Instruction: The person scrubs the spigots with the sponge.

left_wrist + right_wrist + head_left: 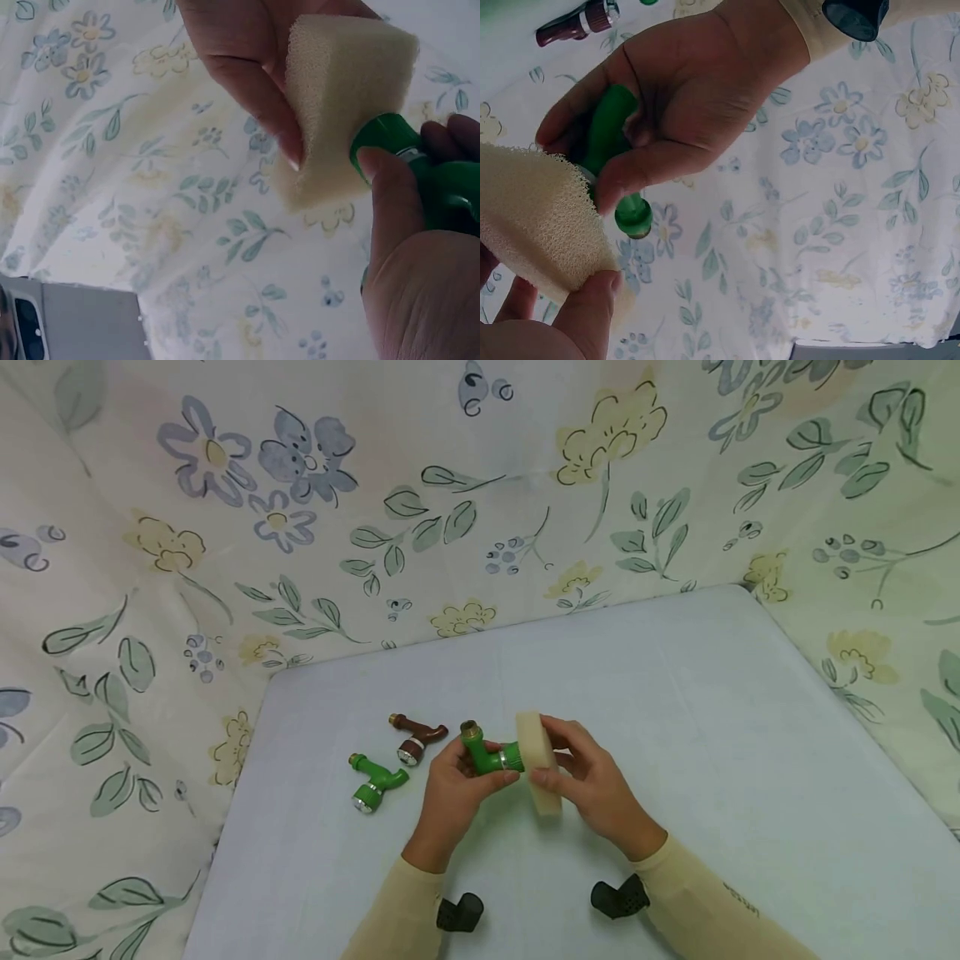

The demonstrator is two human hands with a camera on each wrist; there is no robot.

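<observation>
My left hand grips a green tap with a brass threaded end, lifted over the table. In my right hand is a pale cream sponge, pinched between thumb and fingers. The round knob end of the tap meets the flat face of the sponge, as the left wrist view shows with the green knob against it. From the right wrist side, the sponge covers that knob end, while the green spout shows between the left thumb and fingers.
A second green tap and a brown tap lie on the white table, left of my hands. Floral cloth hangs behind the table and along its sides. A black wrist camera sits by each sleeve.
</observation>
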